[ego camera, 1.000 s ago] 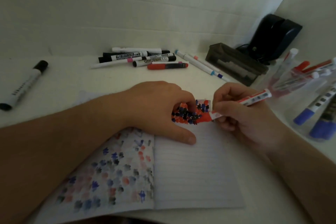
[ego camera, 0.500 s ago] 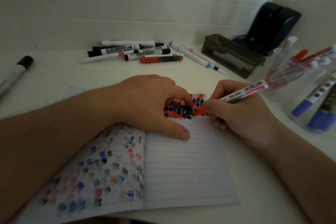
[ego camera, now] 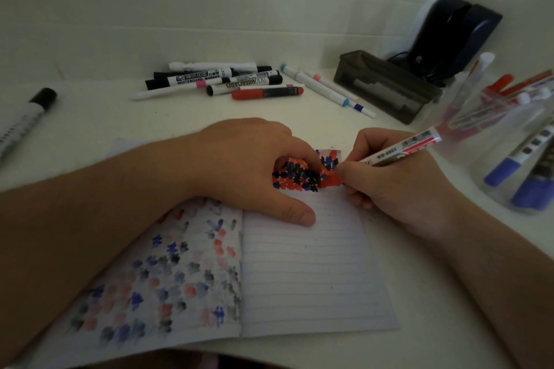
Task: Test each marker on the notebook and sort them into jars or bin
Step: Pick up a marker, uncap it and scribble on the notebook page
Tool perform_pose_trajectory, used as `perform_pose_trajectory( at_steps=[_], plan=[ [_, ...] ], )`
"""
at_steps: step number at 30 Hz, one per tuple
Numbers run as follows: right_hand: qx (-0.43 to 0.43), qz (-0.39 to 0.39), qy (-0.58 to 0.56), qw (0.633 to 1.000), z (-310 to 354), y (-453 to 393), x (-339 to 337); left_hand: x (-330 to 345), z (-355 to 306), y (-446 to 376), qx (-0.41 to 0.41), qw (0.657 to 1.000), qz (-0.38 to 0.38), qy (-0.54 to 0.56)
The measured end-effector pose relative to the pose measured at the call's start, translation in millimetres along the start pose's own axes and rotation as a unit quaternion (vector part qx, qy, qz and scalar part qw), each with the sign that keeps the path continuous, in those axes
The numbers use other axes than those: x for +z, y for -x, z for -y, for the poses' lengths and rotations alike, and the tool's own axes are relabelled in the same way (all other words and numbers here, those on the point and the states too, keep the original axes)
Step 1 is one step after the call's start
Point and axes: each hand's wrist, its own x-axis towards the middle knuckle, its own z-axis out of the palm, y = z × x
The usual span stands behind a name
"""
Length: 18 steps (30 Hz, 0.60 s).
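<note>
An open lined notebook (ego camera: 311, 272) lies in front of me, its top right corner full of red, black and blue scribbles. My right hand (ego camera: 392, 186) grips a white marker with a red label (ego camera: 401, 150), tip down on the red scribbled patch. My left hand (ego camera: 254, 165) rests flat on the page, fingers curled over the scribbles, pinning the paper down. A heap of untested markers (ego camera: 227, 81) lies at the back of the table. Clear jars (ego camera: 509, 141) with red and blue markers stand at the right.
A dark rectangular bin (ego camera: 386, 84) sits at the back right, in front of a dark blue device (ego camera: 455, 30). One black-capped marker (ego camera: 27, 117) lies alone at the far left. The left notebook page carries bled-through colour blots. White walls enclose the table.
The marker tip has come down onto the scribbled corner and its barrel has tilted more upright. My left hand stays pressed on the page. The view shifted slightly.
</note>
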Motion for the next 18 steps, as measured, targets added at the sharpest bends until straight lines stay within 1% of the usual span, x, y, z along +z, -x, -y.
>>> perform_pose_trajectory(
  at_steps=[9,15,18],
  plan=[
    [-0.006,0.004,-0.022,1.0,-3.5,-0.7,-0.8,-0.3,-1.1,-0.6,-0.006,1.0,0.005,-0.001],
    [-0.011,-0.003,0.008,1.0,-2.2,-0.3,-0.1,-0.7,-1.6,-0.9,-0.003,1.0,0.004,-0.001],
    [-0.003,-0.004,0.0,1.0,-2.3,-0.7,-1.4,-1.1,-2.5,-0.3,-0.004,1.0,0.008,-0.002]
  ],
)
